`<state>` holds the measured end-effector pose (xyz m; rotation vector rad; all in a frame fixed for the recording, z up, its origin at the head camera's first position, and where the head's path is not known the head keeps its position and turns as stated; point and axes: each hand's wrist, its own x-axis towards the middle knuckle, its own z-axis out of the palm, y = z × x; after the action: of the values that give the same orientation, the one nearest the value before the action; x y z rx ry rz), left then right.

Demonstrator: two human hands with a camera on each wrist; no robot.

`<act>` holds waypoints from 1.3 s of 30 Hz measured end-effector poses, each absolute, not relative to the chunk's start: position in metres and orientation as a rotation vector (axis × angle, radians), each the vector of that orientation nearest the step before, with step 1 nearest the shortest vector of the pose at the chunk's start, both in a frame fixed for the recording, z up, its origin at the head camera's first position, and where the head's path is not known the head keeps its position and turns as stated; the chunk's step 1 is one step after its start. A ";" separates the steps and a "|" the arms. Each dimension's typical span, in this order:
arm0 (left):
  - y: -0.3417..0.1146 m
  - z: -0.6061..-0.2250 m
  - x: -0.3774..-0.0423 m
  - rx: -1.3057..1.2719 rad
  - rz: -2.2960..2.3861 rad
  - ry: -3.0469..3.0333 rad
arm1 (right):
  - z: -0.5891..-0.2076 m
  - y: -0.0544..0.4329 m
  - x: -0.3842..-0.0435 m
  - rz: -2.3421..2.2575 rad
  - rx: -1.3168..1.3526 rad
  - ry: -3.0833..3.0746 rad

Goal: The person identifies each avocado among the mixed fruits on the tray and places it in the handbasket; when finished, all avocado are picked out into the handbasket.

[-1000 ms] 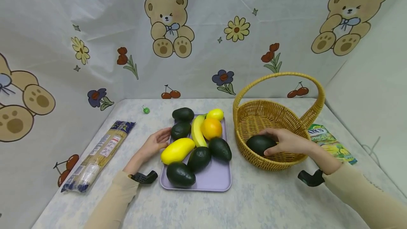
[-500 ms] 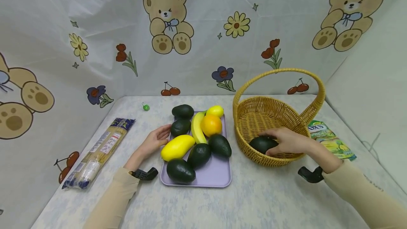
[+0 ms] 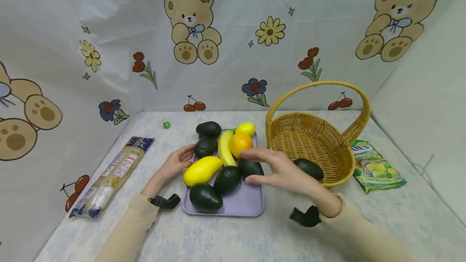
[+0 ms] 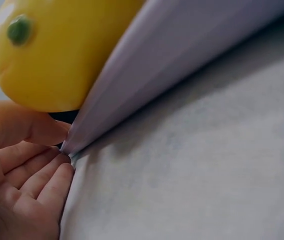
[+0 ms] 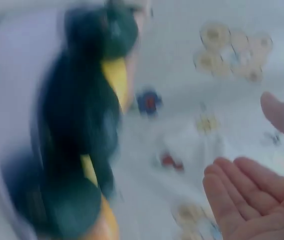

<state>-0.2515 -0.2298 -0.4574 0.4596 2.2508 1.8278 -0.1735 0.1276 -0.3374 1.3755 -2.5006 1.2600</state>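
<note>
In the head view, a lilac tray carries several dark green avocados, a yellow mango, a banana, an orange and a lemon. My left hand is at the tray's left edge; in the left wrist view its thumb and fingertips pinch the rim below the mango. Over the tray's right side, my right hand hovers with fingers spread and holds nothing. It partly covers the rightmost avocado. One avocado lies in the wicker basket.
A pack of noodles lies on the left of the table. A green and yellow packet lies right of the basket, whose tall handle arches above it. A tiny green object sits near the back edge.
My right hand has let go of the avocado in the basket and moved left to the tray's right side. My left hand stays at the tray's edge.
</note>
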 end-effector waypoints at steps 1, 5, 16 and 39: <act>-0.230 -0.457 -0.251 0.450 1.827 2.253 | -0.344 0.114 -0.173 1.321 1.406 -2.497; -0.230 -0.457 -0.249 0.446 1.839 2.255 | -0.367 0.069 -0.170 1.430 1.489 -2.536; -0.228 -0.460 -0.249 0.475 1.844 2.243 | -0.397 0.031 -0.157 0.996 1.488 -2.706; -0.230 -0.459 -0.250 0.474 1.824 2.262 | -0.369 0.036 -0.155 1.092 1.502 -2.645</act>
<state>-0.2503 -0.2296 -0.4591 0.4736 2.2621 1.8242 -0.1547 0.0363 -0.3694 1.5023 -2.6450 1.0920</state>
